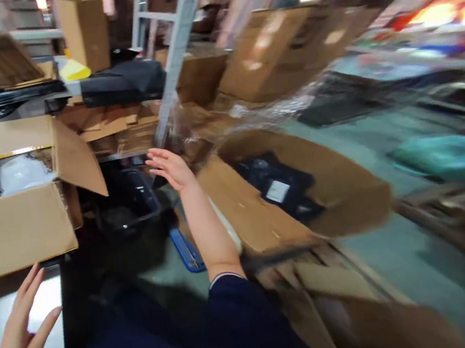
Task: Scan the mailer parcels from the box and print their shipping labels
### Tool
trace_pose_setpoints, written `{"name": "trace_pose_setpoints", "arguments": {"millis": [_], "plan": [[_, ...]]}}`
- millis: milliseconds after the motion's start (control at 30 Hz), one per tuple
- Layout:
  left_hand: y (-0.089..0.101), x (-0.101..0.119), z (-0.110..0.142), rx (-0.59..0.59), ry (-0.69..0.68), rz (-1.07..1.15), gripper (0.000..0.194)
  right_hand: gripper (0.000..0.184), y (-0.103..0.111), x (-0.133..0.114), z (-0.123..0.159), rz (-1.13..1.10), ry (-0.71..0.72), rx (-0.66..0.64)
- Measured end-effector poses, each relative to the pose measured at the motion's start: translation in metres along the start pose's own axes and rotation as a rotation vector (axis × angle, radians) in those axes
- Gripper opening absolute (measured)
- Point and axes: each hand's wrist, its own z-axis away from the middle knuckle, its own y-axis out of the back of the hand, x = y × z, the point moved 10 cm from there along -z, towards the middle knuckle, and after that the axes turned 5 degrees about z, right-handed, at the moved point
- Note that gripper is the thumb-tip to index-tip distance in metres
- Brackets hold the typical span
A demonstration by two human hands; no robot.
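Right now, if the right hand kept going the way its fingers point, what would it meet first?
Probably the crinkled clear plastic wrap around the grey shelf post. The right hand is open, fingers spread up-left toward it; blur leaves depth uncertain.

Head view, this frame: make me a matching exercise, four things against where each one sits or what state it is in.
Things:
1. left hand
2. right hand
3. open cardboard box
4. tilted cardboard box

Places or states:
A. holds dark packed items with a white label
B. fingers spread, empty, at bottom left
C. raised, empty, at frame centre
D. at left, flaps open, white plastic inside

Pairs: 1-B, 2-C, 3-D, 4-A
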Motion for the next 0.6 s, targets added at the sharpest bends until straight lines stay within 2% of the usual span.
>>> {"name": "trace_pose_setpoints", "arguments": {"millis": [67,167,233,300,367,467,533,600], "plan": [[0.019,0.004,-0.012,0.031,0.045,-0.06,0.067,0.045,-0.061,-0.024,-0.037,0.044,0.068,-0.137],[0.048,-0.005,-0.042,0.098,0.119,-0.121,0.062,0.046,-0.154,-0.063,-0.096,0.142,0.241,-0.345],[0.064,-0.017,-0.065,0.158,0.149,-0.146,0.061,0.042,-0.226,-0.08,-0.127,0.22,0.378,-0.503],[0.073,-0.029,-0.087,0.199,0.161,-0.148,0.061,0.033,-0.306,-0.083,-0.146,0.325,0.496,-0.692],[0.075,-0.04,-0.104,0.232,0.165,-0.134,0.059,0.024,-0.391,-0.068,-0.156,0.487,0.587,-0.907],[0.069,-0.06,-0.111,0.246,0.242,-0.113,0.057,0.023,-0.508,-0.027,-0.165,0.87,0.778,-1.137],[0.063,-0.075,-0.102,0.256,0.334,-0.095,0.057,0.031,-0.571,0.005,-0.163,1.088,0.94,-1.256],[0.056,-0.087,-0.081,0.3,0.433,-0.071,0.057,0.04,-0.619,0.038,-0.15,1.195,1.05,-1.386]]}}
